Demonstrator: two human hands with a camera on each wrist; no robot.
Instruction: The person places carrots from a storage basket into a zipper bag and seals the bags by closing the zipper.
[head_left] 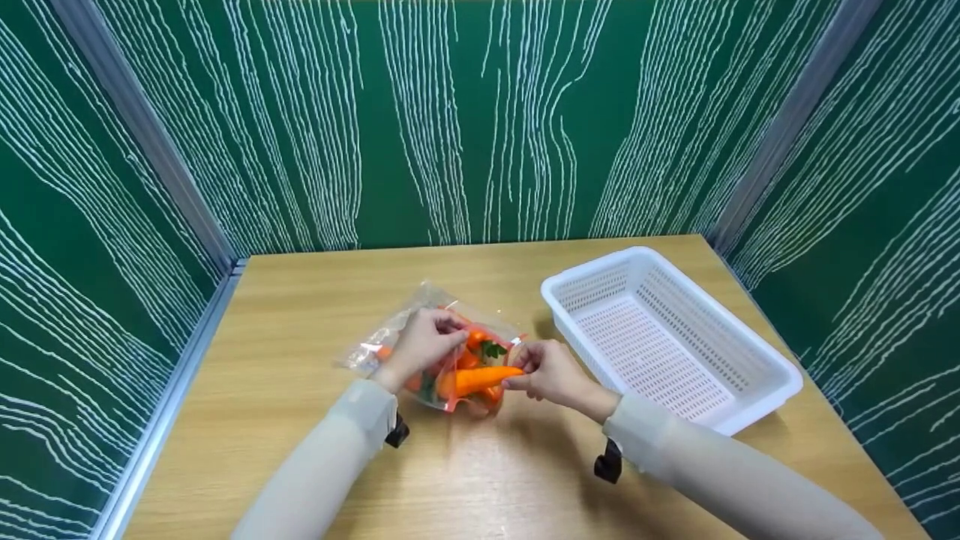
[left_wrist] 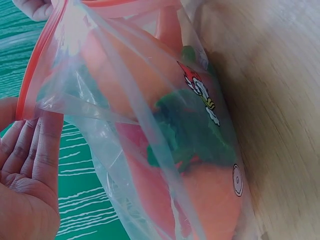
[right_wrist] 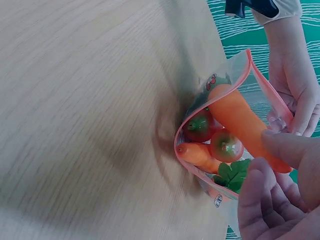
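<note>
A clear zip bag (head_left: 401, 322) with an orange-red zip edge lies on the table, its mouth towards my right hand. My left hand (head_left: 426, 343) pinches the zip edge between thumb and fingers, plainly seen in the left wrist view. With thumb and fingertips, my right hand (head_left: 556, 373) holds the tip of an orange carrot (right_wrist: 240, 120); the carrot's thick end is inside the bag. Two red tomatoes (right_wrist: 227, 146), another carrot (right_wrist: 196, 154) and green leaves (right_wrist: 232, 175) show in the bag's mouth. Folds of plastic blur the contents farther in.
A white perforated plastic basket (head_left: 551, 289) stands on the wooden table (head_left: 300, 315), right of the bag and close to my right forearm. Green walls (head_left: 480, 150) with white streaks enclose the table at the back and sides.
</note>
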